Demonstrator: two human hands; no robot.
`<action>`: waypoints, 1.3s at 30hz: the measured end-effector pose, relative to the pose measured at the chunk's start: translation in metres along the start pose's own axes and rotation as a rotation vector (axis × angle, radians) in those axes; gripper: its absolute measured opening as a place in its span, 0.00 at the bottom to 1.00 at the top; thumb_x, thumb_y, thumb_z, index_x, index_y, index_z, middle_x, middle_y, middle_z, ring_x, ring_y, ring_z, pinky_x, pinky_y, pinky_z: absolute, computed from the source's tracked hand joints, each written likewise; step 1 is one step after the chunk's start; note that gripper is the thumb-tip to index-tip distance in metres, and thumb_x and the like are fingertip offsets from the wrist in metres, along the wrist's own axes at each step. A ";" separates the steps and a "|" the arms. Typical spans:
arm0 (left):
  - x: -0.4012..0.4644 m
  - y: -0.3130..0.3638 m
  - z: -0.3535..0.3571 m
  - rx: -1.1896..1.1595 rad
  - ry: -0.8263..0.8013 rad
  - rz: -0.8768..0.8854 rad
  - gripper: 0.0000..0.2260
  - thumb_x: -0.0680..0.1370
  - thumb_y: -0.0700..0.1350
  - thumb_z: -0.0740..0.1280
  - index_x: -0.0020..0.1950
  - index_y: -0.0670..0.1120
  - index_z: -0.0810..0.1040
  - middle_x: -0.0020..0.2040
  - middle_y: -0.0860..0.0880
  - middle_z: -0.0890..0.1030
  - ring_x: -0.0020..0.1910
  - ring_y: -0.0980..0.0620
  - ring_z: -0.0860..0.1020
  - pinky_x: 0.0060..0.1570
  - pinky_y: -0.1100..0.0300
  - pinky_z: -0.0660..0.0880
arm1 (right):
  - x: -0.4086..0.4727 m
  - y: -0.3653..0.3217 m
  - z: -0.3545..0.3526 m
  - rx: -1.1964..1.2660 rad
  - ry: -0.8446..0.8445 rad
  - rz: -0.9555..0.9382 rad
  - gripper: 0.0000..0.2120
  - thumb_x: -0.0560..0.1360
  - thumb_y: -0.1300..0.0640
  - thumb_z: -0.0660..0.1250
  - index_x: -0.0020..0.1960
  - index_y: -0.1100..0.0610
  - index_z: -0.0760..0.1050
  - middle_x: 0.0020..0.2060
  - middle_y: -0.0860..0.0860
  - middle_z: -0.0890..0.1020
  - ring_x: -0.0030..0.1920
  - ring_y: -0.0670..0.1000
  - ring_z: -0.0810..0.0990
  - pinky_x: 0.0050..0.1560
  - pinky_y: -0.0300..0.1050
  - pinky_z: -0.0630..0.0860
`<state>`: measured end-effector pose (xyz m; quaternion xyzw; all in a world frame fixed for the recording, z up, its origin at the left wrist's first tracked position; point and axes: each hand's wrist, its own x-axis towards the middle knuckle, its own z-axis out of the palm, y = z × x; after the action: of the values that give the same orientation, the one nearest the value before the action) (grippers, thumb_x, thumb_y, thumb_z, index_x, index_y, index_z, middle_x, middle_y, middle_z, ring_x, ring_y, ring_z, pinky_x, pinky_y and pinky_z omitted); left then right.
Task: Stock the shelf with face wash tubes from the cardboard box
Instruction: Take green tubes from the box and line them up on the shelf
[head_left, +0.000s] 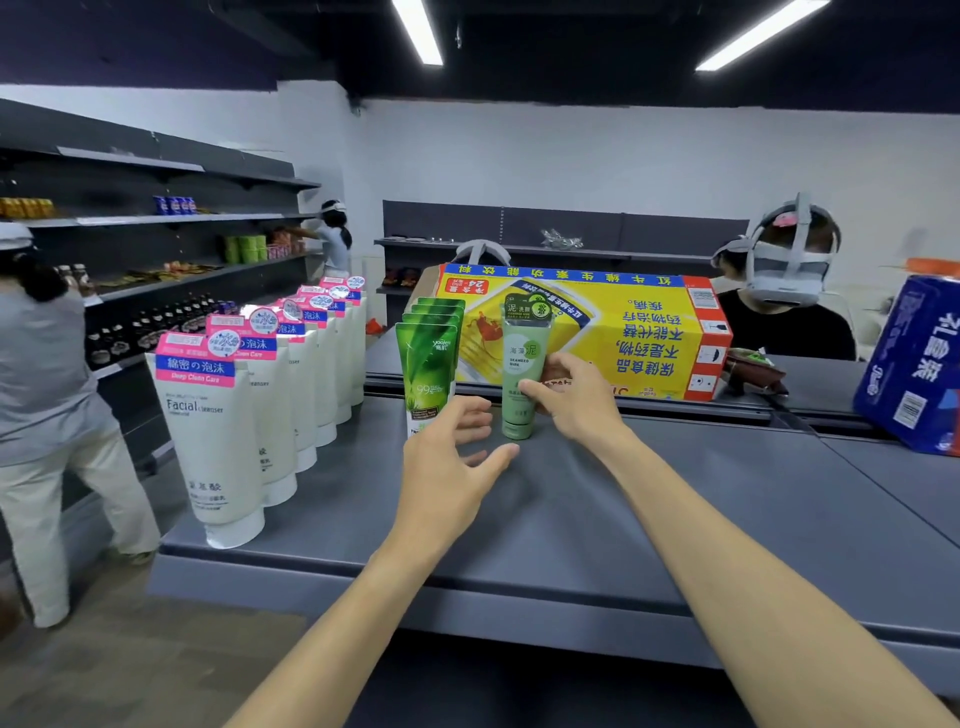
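Note:
A pale green seaweed face wash tube (524, 358) stands cap down on the grey shelf (571, 519), and my right hand (569, 395) grips its lower half from the right. My left hand (452, 452) hovers open just left of it, fingers apart, holding nothing. A row of bright green aloe tubes (428, 358) stands right behind my left hand. Further left, a long row of white facial cleanser tubes (218, 441) with pink and blue labels runs back along the shelf. The yellow cardboard box (623, 332) lies on its side behind the tubes.
A blue package (914, 364) sits at the shelf's right edge. A person in a headset (779, 291) stands behind the box. On the left, a person in grey (47, 415) faces dark shelving (156, 234), and another works further back.

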<state>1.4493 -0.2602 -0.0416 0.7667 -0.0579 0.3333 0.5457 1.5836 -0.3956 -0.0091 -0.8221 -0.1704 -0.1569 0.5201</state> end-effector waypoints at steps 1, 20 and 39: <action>0.000 0.000 0.000 0.000 0.004 -0.002 0.19 0.70 0.43 0.79 0.58 0.49 0.78 0.50 0.57 0.81 0.51 0.65 0.80 0.45 0.70 0.79 | 0.000 0.000 0.000 0.003 0.003 0.001 0.12 0.72 0.55 0.76 0.53 0.56 0.80 0.46 0.48 0.84 0.45 0.50 0.84 0.53 0.56 0.82; 0.001 -0.001 0.000 -0.010 0.045 -0.026 0.16 0.69 0.42 0.79 0.54 0.48 0.79 0.50 0.55 0.82 0.48 0.64 0.82 0.39 0.74 0.74 | 0.007 0.001 0.002 0.006 -0.007 0.019 0.10 0.73 0.56 0.75 0.52 0.53 0.78 0.45 0.47 0.82 0.47 0.52 0.84 0.53 0.55 0.82; 0.000 0.002 0.000 0.022 -0.005 0.021 0.14 0.71 0.40 0.78 0.51 0.49 0.76 0.50 0.53 0.81 0.50 0.59 0.81 0.38 0.74 0.75 | -0.028 -0.023 -0.025 -0.084 -0.013 0.103 0.23 0.71 0.53 0.77 0.63 0.55 0.72 0.52 0.49 0.80 0.45 0.44 0.79 0.38 0.31 0.71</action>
<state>1.4481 -0.2614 -0.0400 0.7727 -0.0636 0.3375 0.5338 1.5469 -0.4125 0.0072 -0.8517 -0.1246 -0.1318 0.4916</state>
